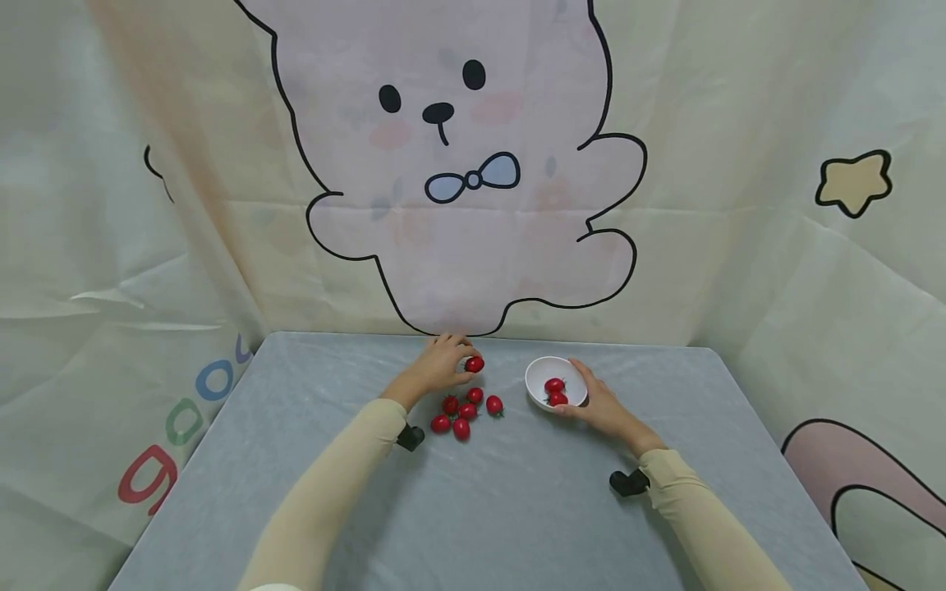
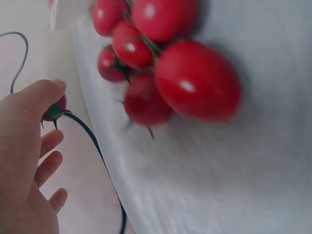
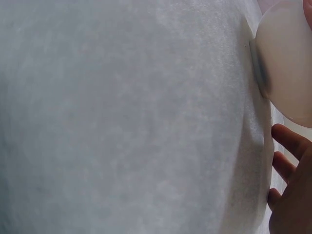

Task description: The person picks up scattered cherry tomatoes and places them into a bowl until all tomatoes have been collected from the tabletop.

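Observation:
Between thumb and fingers, my left hand (image 1: 438, 366) pinches a red cherry tomato (image 1: 475, 364) above the far part of the table; its green stem end (image 2: 54, 113) shows in the left wrist view. Several more cherry tomatoes (image 1: 468, 411) lie in a loose group just nearer than that hand. To their right stands a small white bowl (image 1: 534, 387) with two cherry tomatoes (image 1: 554, 385) visible inside. My right hand (image 1: 608, 413) grips the bowl by its right side, thumb at the near rim. In the right wrist view, the bowl's outer side (image 3: 287, 63) appears beside the fingers.
A grey-blue cloth covers the table (image 1: 517, 509). Right behind its far edge hangs a pale curtain (image 1: 695, 246) with a cartoon bear, and curtains flank both sides. A black wrist mount (image 1: 628, 483) sits at the right sleeve, another (image 1: 410, 437) at the left.

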### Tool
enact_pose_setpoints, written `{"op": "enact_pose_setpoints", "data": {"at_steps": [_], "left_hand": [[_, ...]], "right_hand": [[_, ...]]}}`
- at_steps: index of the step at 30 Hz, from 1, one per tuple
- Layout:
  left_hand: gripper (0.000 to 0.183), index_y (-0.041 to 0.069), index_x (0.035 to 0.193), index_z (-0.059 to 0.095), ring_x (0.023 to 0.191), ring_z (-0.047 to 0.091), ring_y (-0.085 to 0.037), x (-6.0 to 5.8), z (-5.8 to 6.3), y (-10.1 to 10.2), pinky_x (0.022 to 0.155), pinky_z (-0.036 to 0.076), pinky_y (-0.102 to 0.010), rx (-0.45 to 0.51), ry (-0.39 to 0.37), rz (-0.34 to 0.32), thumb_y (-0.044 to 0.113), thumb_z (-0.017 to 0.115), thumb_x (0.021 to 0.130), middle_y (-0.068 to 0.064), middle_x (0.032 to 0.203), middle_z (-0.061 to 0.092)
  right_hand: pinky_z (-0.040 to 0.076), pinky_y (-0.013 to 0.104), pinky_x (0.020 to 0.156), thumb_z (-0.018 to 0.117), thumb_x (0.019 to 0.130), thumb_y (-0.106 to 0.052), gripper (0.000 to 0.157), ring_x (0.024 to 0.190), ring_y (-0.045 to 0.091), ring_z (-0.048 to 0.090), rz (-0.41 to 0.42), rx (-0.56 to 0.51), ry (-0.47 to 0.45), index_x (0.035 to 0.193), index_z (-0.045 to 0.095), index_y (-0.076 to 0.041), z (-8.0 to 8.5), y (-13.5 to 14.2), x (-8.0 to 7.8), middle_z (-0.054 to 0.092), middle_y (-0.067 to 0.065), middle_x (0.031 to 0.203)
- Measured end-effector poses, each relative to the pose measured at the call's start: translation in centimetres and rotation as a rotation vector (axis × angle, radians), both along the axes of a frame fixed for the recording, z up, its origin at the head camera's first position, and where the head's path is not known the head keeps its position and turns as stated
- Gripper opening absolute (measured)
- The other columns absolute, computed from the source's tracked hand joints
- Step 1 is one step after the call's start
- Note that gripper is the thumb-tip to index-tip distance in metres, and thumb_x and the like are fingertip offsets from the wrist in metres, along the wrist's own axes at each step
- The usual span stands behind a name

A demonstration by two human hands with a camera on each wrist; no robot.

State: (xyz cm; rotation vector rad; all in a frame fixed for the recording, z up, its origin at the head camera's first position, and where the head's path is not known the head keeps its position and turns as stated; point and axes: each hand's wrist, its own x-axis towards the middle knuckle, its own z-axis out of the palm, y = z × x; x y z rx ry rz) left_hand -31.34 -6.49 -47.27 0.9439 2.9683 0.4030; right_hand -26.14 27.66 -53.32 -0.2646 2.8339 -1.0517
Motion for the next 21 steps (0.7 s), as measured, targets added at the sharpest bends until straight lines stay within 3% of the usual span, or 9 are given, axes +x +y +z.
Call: {"op": "enact_pose_setpoints", "data": {"at_steps": [11,21], "left_hand": [[0.035,0.027,0.126,0.066,0.131,0.044,-0.026,0.2,1.3,4.0,0.111,0.035,-0.05,-0.019,-0.003,-0.039,0.039,0.067,0.093,-0.002,0.138,0.054],[0.036,0.029,0.128,0.064,0.13,0.044,-0.024,0.5,1.8,6.7,0.11,0.035,-0.049,-0.067,0.019,-0.09,0.041,0.065,0.094,-0.001,0.139,0.052]], "right_hand": [[0.031,0.068,0.11,0.079,0.077,-0.054,0.109,0.141,0.042,0.035,-0.004,0.005,0.005,0.158,0.015,-0.021,-0.1,0.1,-0.1,0.033,0.018,0.157],[0.032,0.069,0.11,0.076,0.078,-0.056,0.109,0.142,0.043,0.034,-0.012,0.014,-0.03,0.158,0.013,-0.019,0.0,-0.1,-0.1,0.03,0.018,0.159]]}}
